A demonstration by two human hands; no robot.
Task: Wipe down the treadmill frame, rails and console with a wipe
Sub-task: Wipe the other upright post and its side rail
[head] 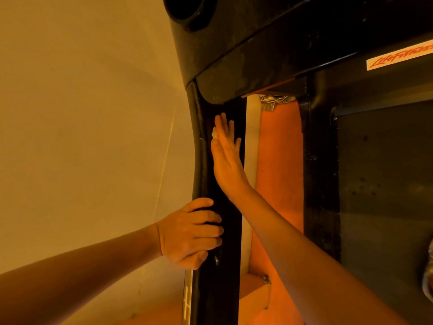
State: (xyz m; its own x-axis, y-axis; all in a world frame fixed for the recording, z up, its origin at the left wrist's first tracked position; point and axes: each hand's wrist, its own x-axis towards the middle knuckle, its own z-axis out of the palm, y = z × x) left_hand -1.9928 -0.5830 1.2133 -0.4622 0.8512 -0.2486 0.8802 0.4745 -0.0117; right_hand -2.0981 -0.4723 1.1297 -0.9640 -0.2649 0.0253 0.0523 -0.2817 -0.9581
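A black treadmill upright [230, 266] runs down the middle of the view, below the dark console housing [246, 55]. My right hand [226, 156] lies flat with straight fingers against the upright, pressing a small white wipe [214, 133] that peeks out at the hand's left edge. Lower down, my left hand [191, 233] grips the upright's left edge, fingers curled round it. Most of the wipe is hidden under my right palm.
A plain wall [82, 137] stands close on the left. The treadmill belt deck [384, 184] and a second black upright [319, 172] are on the right. Orange floor [278, 160] shows between the uprights. A cup holder [187, 10] sits at the console's top left.
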